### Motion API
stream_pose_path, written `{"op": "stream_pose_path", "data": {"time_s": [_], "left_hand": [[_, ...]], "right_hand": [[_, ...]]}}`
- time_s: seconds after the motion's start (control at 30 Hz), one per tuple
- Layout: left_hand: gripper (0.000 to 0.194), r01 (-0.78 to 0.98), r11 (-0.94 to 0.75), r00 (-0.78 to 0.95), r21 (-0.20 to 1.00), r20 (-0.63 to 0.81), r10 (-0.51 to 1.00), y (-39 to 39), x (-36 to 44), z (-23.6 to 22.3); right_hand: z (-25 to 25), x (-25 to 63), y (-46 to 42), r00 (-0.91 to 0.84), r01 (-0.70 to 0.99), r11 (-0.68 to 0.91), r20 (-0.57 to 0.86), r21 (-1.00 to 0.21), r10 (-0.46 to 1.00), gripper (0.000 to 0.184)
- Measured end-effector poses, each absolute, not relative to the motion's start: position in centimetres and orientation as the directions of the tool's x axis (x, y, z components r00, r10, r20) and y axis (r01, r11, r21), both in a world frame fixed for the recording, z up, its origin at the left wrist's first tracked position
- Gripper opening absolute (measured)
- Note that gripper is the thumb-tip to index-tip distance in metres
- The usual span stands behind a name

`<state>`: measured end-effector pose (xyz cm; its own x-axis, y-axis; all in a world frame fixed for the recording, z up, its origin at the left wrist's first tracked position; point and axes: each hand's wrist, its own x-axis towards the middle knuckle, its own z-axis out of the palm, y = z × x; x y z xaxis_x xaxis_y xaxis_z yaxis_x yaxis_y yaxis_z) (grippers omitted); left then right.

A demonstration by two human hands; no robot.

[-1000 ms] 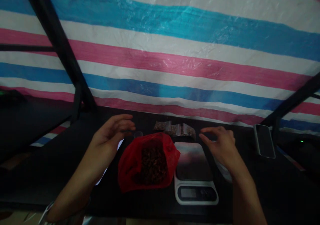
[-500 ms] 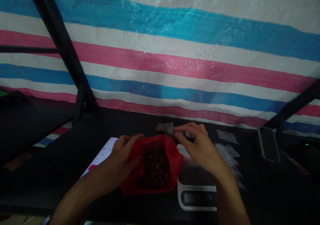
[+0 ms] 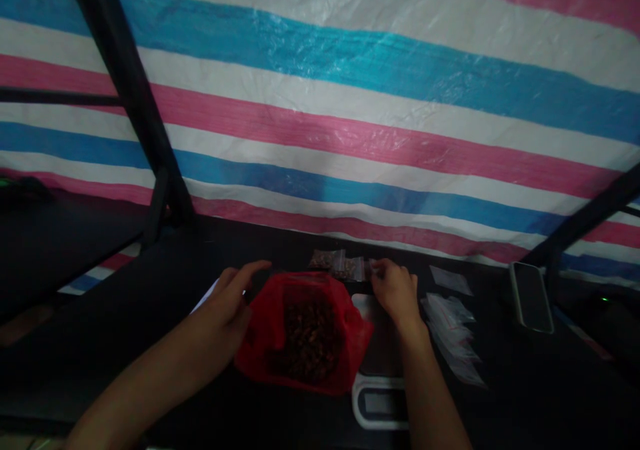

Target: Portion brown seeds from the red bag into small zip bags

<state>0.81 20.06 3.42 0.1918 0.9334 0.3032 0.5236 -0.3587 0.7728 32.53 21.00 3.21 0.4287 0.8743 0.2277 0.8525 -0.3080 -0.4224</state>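
- Red bag point(image 3: 263, 333): it stands on the black bench point(image 3: 260, 413) between the person's forearms, its mouth gaping toward the head camera.
- Dark brown pieces point(image 3: 313, 340) lie inside it, too dim to identify.
- Left hand point(image 3: 227, 310): just beside the bag's left side, index finger stretched out past the rim, the fingers loosely apart and gripping nothing; whether the thumb touches the red plastic cannot be told.
- Right hand point(image 3: 396, 289): beyond the bag, fingertips bent down at the right end of a row of small filled packets point(image 3: 347, 268); whether they pinch one cannot be told.
- Kitchen scale point(image 3: 383, 360): close against the bag's right side, partly under the right forearm.
- Flat clear bags point(image 3: 453, 337): overlapping in a pile right of that forearm, with a single clear bag point(image 3: 451, 280) just behind.
- Phone point(image 3: 533, 297): farther right, near a black post.
- Striped sheet point(image 3: 350, 130): hanging behind the bench in blue, white and pink.
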Motion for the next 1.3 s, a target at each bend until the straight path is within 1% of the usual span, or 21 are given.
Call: {"op": "stream_pose_path", "data": {"time_s": [0.1, 0.2, 0.27, 0.3, 0.33, 0.37, 0.4, 0.47, 0.5, 0.6, 0.73, 0.9, 1.0, 1.07, 1.17, 1.23, 1.3], "left_hand": [[0.05, 0.545, -0.335, 0.122, 0.769, 0.323, 0.939, 19.9, 1.5, 4.7], [0.036, 0.446, -0.319, -0.001, 0.836, 0.357, 0.934, 19.1, 3.5, 6.8], [0.034, 0.336, -0.268, 0.005, 0.903, 0.282, 0.959, 18.2, 5.3, 8.1], [0.033, 0.288, -0.25, 0.035, 0.925, 0.251, 0.967, 17.7, 6.3, 8.6], [0.031, 0.234, -0.239, 0.05, 0.942, 0.234, 0.971, 17.2, 7.2, 9.0], [0.031, 0.177, -0.221, 0.088, 0.959, 0.208, 0.974, 16.7, 8.1, 9.2], [0.031, 0.108, -0.197, 0.134, 0.974, 0.182, 0.974, 16.4, 8.8, 9.3], [0.033, -0.007, -0.148, 0.214, 0.989, 0.146, 0.966, 16.0, 9.8, 9.3], [0.034, -0.044, -0.126, 0.232, 0.991, 0.132, 0.964, 16.0, 10.1, 9.3], [0.04, -0.115, -0.09, 0.24, 0.989, 0.116, 0.964, 16.4, 9.9, 9.1], [0.039, -0.172, -0.077, 0.276, 0.982, 0.123, 0.953, 17.2, 8.6, 8.7], [0.038, -0.166, -0.05, 0.339, 0.985, 0.104, 0.935, 17.2, 7.8, 8.4], [0.035, -0.113, -0.07, 0.363, 0.991, 0.107, 0.926, 16.8, 7.9, 8.9], [0.031, -0.011, -0.132, 0.342, 0.991, 0.128, 0.931, 16.6, 8.1, 9.2], [0.026, 0.149, -0.177, 0.251, 0.973, 0.136, 0.958, 16.7, 8.4, 9.3], [0.027, 0.153, -0.177, 0.205, 0.972, 0.144, 0.968, 17.0, 8.5, 9.1], [0.029, 0.093, -0.192, 0.203, 0.977, 0.17, 0.964, 17.4, 8.2, 9.0]], "right_hand": [[3.6, 33.8, 20.9, 0.504, 0.787, -0.33, 0.233, -0.522, 0.832, 0.026], [5.2, 34.9, 20.2, 0.573, 0.699, -0.312, 0.242, -0.644, 0.783, 0.026], [7.2, 34.5, 19.1, 0.586, 0.603, -0.192, 0.268, -0.774, 0.765, 0.028], [8.3, 33.9, 18.4, 0.584, 0.506, -0.064, 0.287, -0.86, 0.76, 0.03], [9.4, 32.9, 17.6, 0.545, 0.403, 0.084, 0.312, -0.912, 0.778, 0.032], [10.4, 31.7, 16.8, 0.478, 0.349, 0.194, 0.352, -0.917, 0.805, 0.032], [11.3, 30.3, 16.1, 0.402, 0.329, 0.267, 0.39, -0.906, 0.828, 0.028], [12.3, 27.3, 14.8, 0.273, 0.332, 0.354, 0.449, -0.874, 0.851, 0.017], [12.4, 26.0, 14.3, 0.217, 0.337, 0.357, 0.441, -0.871, 0.871, 0.012], [11.8, 23.3, 13.9, 0.126, 0.335, 0.336, 0.395, -0.881, 0.91, 0.009], [11.0, 22.8, 14.2, 0.115, 0.26, 0.281, 0.318, -0.924, 0.941, 0.012], [11.2, 23.0, 14.6, 0.174, 0.178, 0.278, 0.308, -0.944, 0.935, 0.015], [10.6, 22.2, 14.9, 0.239, 0.179, 0.219, 0.258, -0.959, 0.936, 0.016], [9.8, 21.5, 15.1, 0.297, 0.222, 0.182, 0.244, -0.958, 0.923, 0.016], [8.7, 20.6, 15.3, 0.388, 0.355, 0.194, 0.333, -0.914, 0.86, 0.021], [8.4, 20.6, 15.3, 0.339, 0.435, 0.238, 0.402, -0.869, 0.851, 0.021], [8.5, 21.0, 15.3, 0.214, 0.466, 0.292, 0.427, -0.835, 0.879, 0.021]]}}
